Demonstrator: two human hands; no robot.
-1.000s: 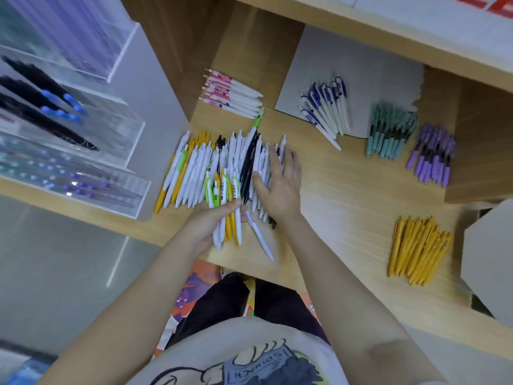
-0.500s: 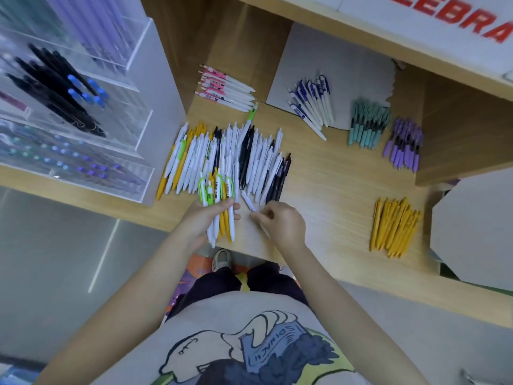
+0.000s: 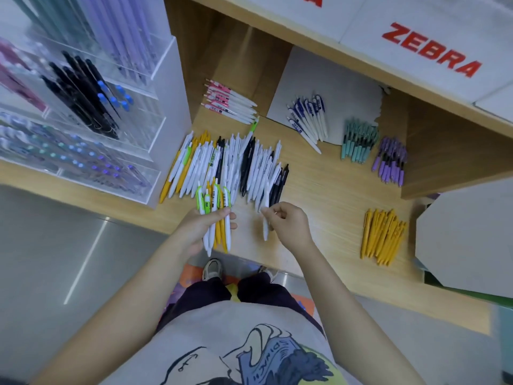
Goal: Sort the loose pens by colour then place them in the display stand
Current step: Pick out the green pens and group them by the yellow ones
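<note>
Sorting is underway: the left hand [image 3: 204,226] grips a green-and-yellow pen bundle [image 3: 215,215], the right hand [image 3: 288,225] pinches one white plastic pen [image 3: 266,218] beside the unsorted pile [image 3: 227,165] on the wooden surface [image 3: 327,195], probably awaiting assignment to its colour group.

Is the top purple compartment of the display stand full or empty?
Partly filled: lilac pens stand inside the clear acrylic display stand; how full, cannot tell.

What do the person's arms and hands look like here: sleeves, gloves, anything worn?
Both forearms are bare up to the bottom edge of the frame, with no sleeves in view. The left hand and right hand are bare too: no gloves, and no rings, watch or wristband that I can make out. The light printed T-shirt shows below them.
</note>
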